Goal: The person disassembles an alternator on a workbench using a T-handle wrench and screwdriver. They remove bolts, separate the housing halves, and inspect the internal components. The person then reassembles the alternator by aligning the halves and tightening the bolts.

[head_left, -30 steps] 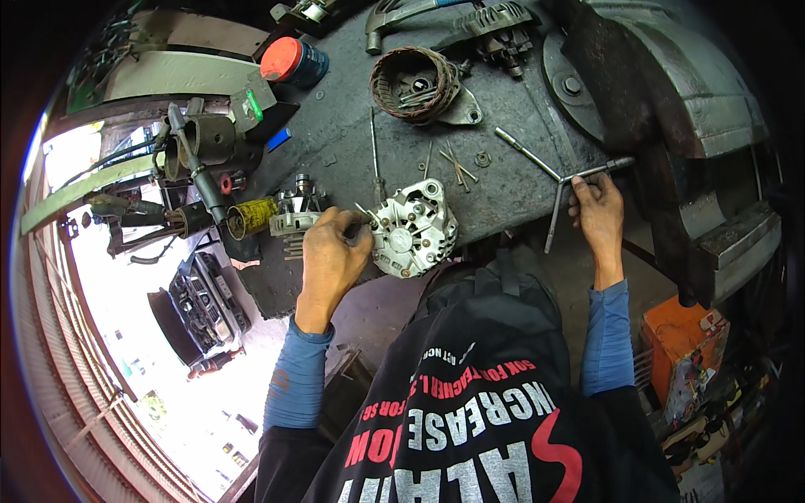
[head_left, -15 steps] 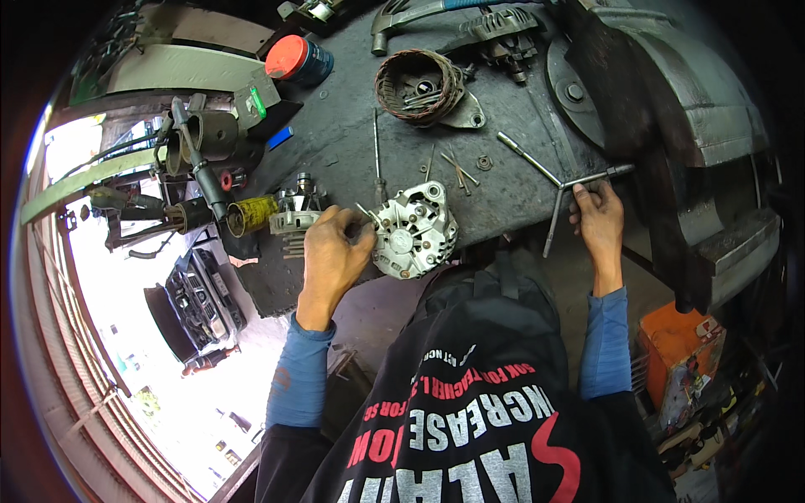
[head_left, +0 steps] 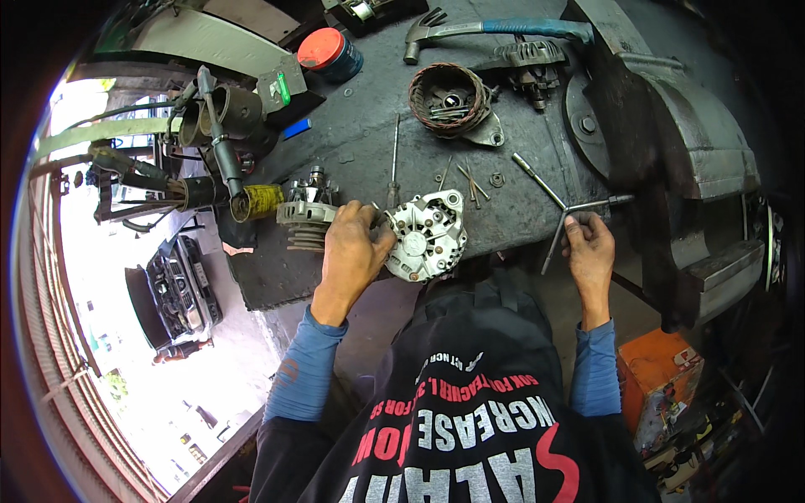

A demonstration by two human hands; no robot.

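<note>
A silver alternator housing (head_left: pixel 417 244) stands near the bench's front edge, its vented, bolted end facing me. My left hand (head_left: pixel 355 250) is closed at its left rim, thumb and fingers pressed against the edge; the fingers hide the exact contact. To the right, my right hand (head_left: pixel 590 248) pinches a three-armed socket wrench (head_left: pixel 549 195) close to its hub, with the arms spread above the bench edge. Left of my left hand sits an alternator part with a ribbed pulley (head_left: pixel 307 220). Behind the housing lie a screwdriver (head_left: pixel 394 159), several long thin bolts (head_left: pixel 474 185) and a nut (head_left: pixel 497 179).
Farther back are a copper-wound stator (head_left: pixel 447 99) with small parts inside, a claw hammer (head_left: pixel 495 28), another alternator part (head_left: pixel 534 69) and a red-lidded tub (head_left: pixel 331 55). A large bench vise (head_left: pixel 683 151) fills the right. Metal tool holders (head_left: pixel 226 117) line the left edge.
The view has shifted, so the bench things appear farther right and lower. My right hand has moved closer to the wrench's hub. My left hand stays at the alternator housing's rim.
</note>
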